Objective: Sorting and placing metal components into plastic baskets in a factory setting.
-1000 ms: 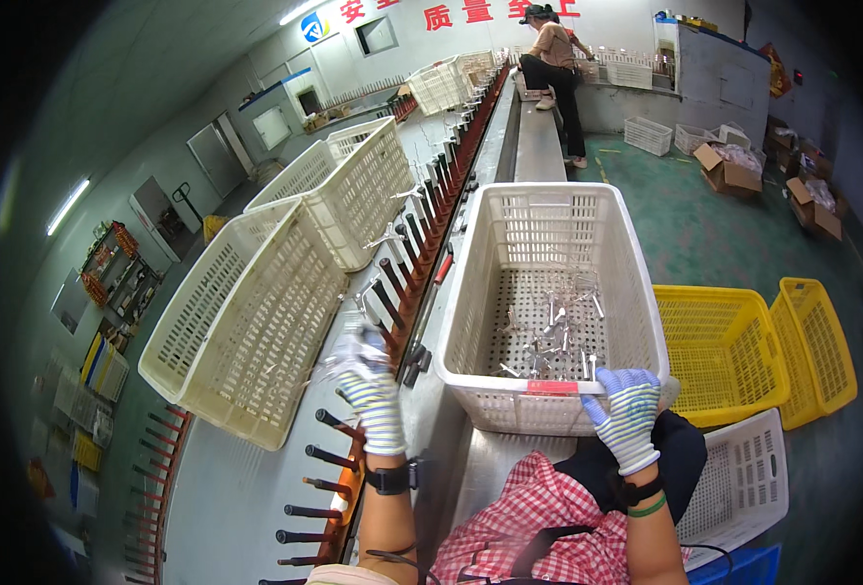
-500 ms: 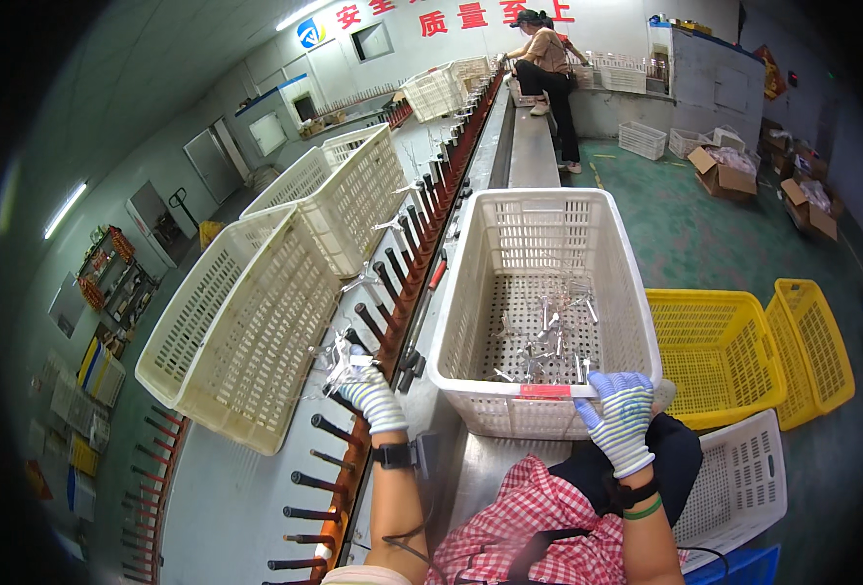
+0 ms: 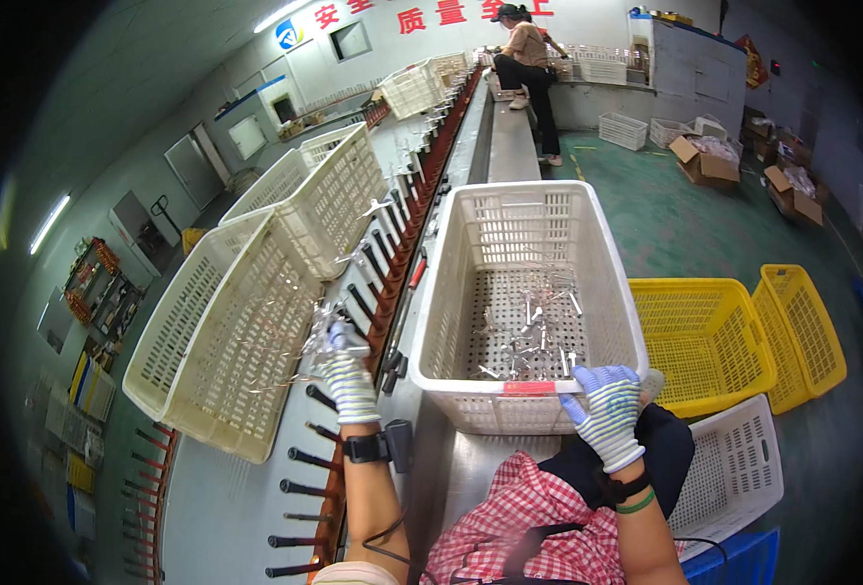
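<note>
In a striped knit glove, my left hand [image 3: 346,363] is closed around a small cluster of shiny, thin-armed parts [image 3: 326,333]; blur hides whether they are metal or clear plastic. It hovers over the row of upright black-tipped pegs [image 3: 358,297], beside the near cream crate [image 3: 246,341]. My right hand [image 3: 607,405], gloved the same way, grips the near rim of a large white plastic crate [image 3: 451,385] close to its right corner. Loose shiny parts [image 3: 538,336] lie scattered on that crate's perforated bottom.
More cream crates [image 3: 353,185] stand along the bench on the left. A red-handled tool [image 3: 418,271] lies beside the peg rail. Yellow crates [image 3: 709,336] and a white crate [image 3: 733,468] are on the right. Further off, a person [image 3: 527,68] works at the line.
My left hand has moved slightly left and forward with the shiny parts, toward the near cream crate. My right hand stays at the white crate's rim. The whole view has shifted a little.
</note>
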Tool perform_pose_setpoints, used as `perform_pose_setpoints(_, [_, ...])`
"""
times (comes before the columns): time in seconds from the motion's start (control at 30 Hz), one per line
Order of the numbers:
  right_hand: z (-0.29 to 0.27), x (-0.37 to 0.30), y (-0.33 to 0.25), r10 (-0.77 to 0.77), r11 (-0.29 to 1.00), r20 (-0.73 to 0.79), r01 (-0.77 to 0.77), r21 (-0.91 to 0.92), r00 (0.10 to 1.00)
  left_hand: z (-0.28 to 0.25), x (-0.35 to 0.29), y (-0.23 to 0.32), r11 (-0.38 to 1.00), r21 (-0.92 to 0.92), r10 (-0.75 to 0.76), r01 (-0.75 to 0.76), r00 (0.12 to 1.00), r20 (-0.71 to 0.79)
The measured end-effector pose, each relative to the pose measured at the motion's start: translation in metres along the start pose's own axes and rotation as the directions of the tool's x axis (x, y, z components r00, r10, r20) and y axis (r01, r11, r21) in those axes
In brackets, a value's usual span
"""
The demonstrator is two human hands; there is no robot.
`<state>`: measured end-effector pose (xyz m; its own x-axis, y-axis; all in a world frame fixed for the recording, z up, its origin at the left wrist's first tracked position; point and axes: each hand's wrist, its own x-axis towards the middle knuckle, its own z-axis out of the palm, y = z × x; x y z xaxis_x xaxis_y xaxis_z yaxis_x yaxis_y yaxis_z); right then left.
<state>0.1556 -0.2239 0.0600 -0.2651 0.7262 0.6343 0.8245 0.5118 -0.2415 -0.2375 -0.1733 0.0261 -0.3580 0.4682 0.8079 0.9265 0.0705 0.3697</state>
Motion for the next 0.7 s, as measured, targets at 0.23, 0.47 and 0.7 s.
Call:
perform_pose_setpoints(0.23, [-0.003, 0.005, 0.002, -0.004, 1.0, -0.014, 0.004, -0.001, 1.0, -0.062, 0.038, 0.114, 0.697, -0.7, -0.05, 0.156, 0.984, 0.169])
perform_pose_setpoints(0.47, [0.001, 0.001, -0.001, -0.014, 1.0, -0.002, 0.014, -0.008, 1.0, -0.019, 0.026, 0.155, 0.893, -0.423, 0.178, 0.153, 0.743, 0.645])
perform_pose_setpoints(0.7, [0.002, 0.002, 0.002, -0.013, 0.999, -0.016, 0.012, -0.03, 1.0, -0.018, -0.021, 0.08, 0.659, -0.551, -0.429, 0.512, 0.858, 0.283])
